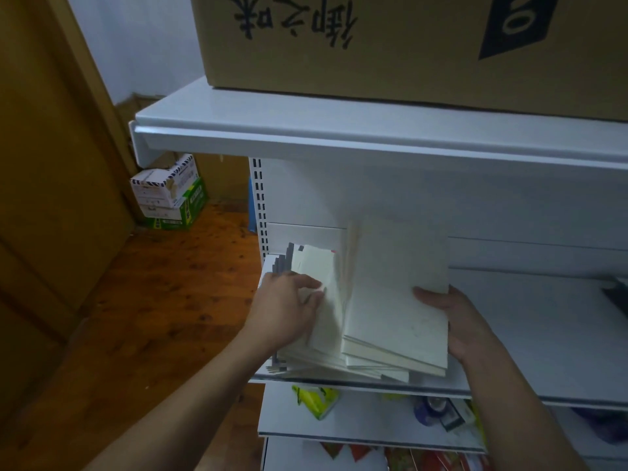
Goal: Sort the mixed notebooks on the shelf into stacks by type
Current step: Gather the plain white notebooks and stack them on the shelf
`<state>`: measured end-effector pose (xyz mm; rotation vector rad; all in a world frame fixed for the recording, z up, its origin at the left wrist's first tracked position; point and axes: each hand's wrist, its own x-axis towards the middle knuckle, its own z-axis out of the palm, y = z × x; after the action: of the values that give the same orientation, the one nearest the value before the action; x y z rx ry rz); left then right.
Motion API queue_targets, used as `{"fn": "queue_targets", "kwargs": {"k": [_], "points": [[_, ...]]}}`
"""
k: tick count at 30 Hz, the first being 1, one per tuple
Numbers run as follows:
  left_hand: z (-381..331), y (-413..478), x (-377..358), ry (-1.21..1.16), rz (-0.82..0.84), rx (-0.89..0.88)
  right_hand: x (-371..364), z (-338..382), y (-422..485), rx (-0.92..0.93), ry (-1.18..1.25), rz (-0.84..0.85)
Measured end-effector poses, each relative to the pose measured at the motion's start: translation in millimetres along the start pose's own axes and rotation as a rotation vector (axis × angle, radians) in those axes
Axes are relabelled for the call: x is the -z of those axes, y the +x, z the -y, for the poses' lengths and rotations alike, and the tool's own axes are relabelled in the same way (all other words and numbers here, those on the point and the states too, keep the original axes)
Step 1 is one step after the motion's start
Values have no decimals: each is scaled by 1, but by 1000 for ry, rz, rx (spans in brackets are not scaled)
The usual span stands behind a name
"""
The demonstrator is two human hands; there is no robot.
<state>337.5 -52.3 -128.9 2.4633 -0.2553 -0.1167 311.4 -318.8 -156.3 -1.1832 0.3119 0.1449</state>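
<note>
A loose pile of pale cream notebooks [356, 363] lies at the left end of the white middle shelf [543, 334]. Some at the pile's left edge have dark grey spines [283, 261]. My right hand [452, 321] grips the right edge of a large cream notebook [397, 300], which is tilted up off the pile. My left hand [285, 307] rests on the left part of the pile, its fingers pinching the edge of a thinner cream notebook [317, 266].
A big cardboard box [407, 45] stands on the top shelf [306, 130] just above. Lower shelves hold colourful packets [316, 401]. A dark object [616, 297] lies at the middle shelf's right. Small cartons [168, 192] sit on the wooden floor [163, 300] beside a door.
</note>
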Motion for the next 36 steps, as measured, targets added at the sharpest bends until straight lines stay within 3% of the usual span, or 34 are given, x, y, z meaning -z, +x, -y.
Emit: {"fn": "queue_targets", "kwargs": {"k": [4, 11, 19, 25, 29, 36], "points": [[15, 1, 0, 94, 96, 77, 5, -7, -2, -106, 44, -30], [-3, -3, -8, 0, -14, -22, -4, -17, -6, -214, 87, 2], [-3, -13, -15, -220, 65, 52, -10, -16, -6, -104, -10, -14], [5, -6, -3, -300, 165, 133, -4, -16, -9, -13, 45, -40], [11, 0, 7, -285, 127, 146, -1, -11, -11, 47, 28, -51], [5, 8, 5, -275, 127, 233, -10, -10, -7, -134, 58, -129]]}}
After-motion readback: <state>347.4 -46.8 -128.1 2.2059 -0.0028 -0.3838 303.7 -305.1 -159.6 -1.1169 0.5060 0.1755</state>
